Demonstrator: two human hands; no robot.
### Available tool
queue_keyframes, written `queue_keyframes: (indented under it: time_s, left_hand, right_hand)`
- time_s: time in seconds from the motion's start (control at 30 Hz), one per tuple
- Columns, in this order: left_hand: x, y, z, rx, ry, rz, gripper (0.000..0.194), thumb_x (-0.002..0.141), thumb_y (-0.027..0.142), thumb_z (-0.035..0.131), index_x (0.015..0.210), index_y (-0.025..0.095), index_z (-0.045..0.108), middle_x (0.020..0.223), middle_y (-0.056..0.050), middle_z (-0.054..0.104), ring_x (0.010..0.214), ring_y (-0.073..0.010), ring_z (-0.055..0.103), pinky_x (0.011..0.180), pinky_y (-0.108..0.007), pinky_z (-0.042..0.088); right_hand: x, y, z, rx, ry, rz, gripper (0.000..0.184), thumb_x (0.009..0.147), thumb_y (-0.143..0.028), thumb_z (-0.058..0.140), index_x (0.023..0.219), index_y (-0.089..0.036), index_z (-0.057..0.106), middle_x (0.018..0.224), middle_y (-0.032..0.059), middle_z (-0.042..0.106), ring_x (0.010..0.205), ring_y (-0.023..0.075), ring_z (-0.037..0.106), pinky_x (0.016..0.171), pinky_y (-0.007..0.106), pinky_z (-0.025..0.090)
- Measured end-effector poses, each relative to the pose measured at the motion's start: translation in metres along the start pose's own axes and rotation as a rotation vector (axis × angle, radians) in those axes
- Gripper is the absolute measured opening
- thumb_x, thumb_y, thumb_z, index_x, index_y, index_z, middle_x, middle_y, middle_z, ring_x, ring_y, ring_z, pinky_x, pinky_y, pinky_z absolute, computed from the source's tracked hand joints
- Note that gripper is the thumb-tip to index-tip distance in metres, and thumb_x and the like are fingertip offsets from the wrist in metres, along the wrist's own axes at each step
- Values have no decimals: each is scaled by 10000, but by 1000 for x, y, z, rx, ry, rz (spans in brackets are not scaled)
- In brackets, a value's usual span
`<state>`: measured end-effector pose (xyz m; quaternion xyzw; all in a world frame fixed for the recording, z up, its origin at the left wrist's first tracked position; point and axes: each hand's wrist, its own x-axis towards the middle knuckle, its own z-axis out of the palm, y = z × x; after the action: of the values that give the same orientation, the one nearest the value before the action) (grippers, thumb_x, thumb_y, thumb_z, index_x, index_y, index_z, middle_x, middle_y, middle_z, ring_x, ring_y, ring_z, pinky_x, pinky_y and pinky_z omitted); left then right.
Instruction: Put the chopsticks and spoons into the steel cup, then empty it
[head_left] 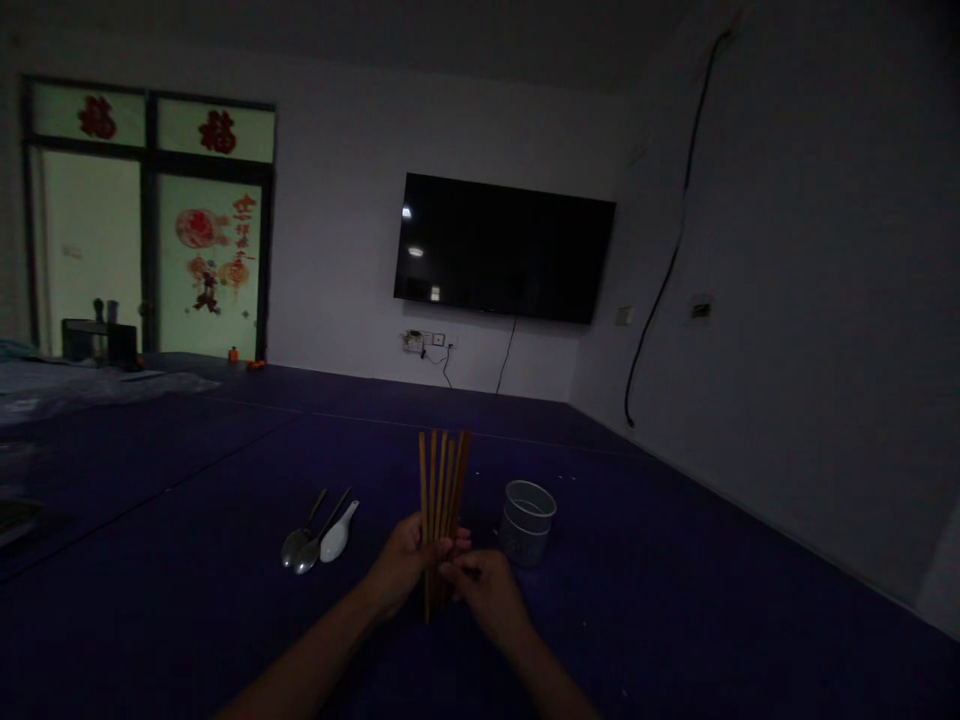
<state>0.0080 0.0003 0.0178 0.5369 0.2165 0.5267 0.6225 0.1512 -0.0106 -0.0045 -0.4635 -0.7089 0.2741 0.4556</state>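
Observation:
Several wooden chopsticks (442,485) stand roughly upright in a bundle, fanned slightly at the top, with their lower ends near the blue surface. My left hand (406,562) is closed round the bundle from the left. From the right, my right hand (484,588) pinches at the lower part of the same chopsticks. A grey, cylindrical metal cup (528,522) stands just beyond my right hand, apart from it. To the left of my hands lie two metal spoons (295,547) and a white soup spoon (340,534), side by side.
The dark blue surface (225,620) reaches to the far wall. Clear plastic sheeting (97,395) and a dark box (101,340) are at the far left. Small orange things (233,354) sit near the door. A television (506,248) hangs on the wall; a black cable (664,280) runs down at right.

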Motion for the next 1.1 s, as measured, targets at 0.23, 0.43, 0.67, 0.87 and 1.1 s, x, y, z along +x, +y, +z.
queue_keyframes:
  time_s: [0.23,0.43,0.67,0.87,1.1]
  left_hand:
    - [-1,5,1,-32,-54,-9,457,625,320,804,992,118,619,1031,-162,687,996,-276,634,896,-407,478]
    - [2,3,-5,-27,-123,-41,472,629,327,804,1012,117,627,1065,-162,679,1016,-274,628,953,-428,441]
    - [4,5,-11,-45,-231,-83,502,665,320,785,1096,129,614,1184,-184,621,1107,-288,579,1023,-461,365]
    - [5,3,-14,-70,-279,-94,526,682,305,775,1149,137,598,1215,-181,603,1146,-285,553,1044,-458,342]
    - [6,4,-12,-94,-251,-125,514,689,309,770,1147,139,610,1218,-167,606,1156,-289,544,1048,-447,340]
  right_hand:
    - [2,3,-2,-81,0,-34,381,794,-396,559,495,-162,586,451,-15,531,452,103,451,460,218,282]
    - [3,4,-1,-106,3,-54,323,774,-314,573,491,-162,546,454,-38,465,454,91,407,472,216,268]
    - [2,2,-1,-104,-1,-61,245,768,-259,571,546,-157,594,499,-25,519,490,104,450,500,217,297]
    - [1,2,-5,-117,-24,-81,268,775,-287,571,544,-153,601,491,-27,507,486,103,436,489,216,289]
    - [2,4,-5,-156,-12,-72,271,768,-303,587,545,-152,611,499,-27,516,505,104,437,499,215,294]
